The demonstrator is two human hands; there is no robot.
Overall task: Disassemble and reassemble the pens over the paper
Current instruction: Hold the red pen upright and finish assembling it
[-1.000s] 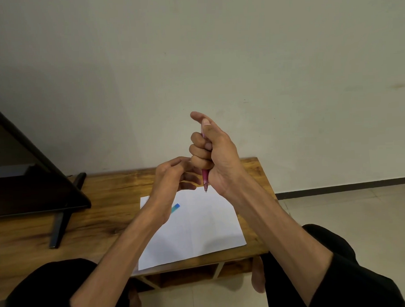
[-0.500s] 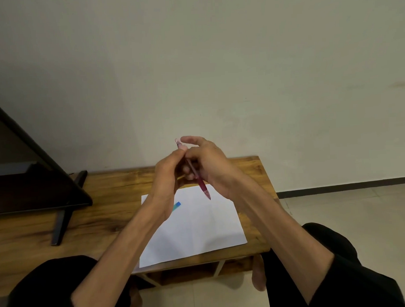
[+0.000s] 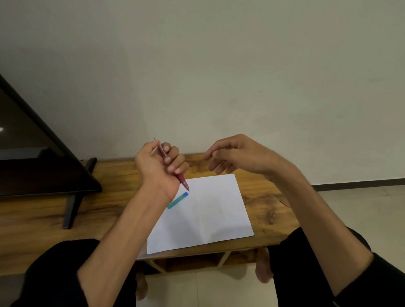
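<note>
Black sleeves pushed up past the elbows; black trousers; bare forearms and feet.

A plain pale wall fills the upper scene, bare and evenly lit. Below it runs a low wooden table with dark grain. On its left end stands a black television on a slanted leg, a small light reflected in the screen. Light floor tiles meet a dark skirting strip at right.
</note>
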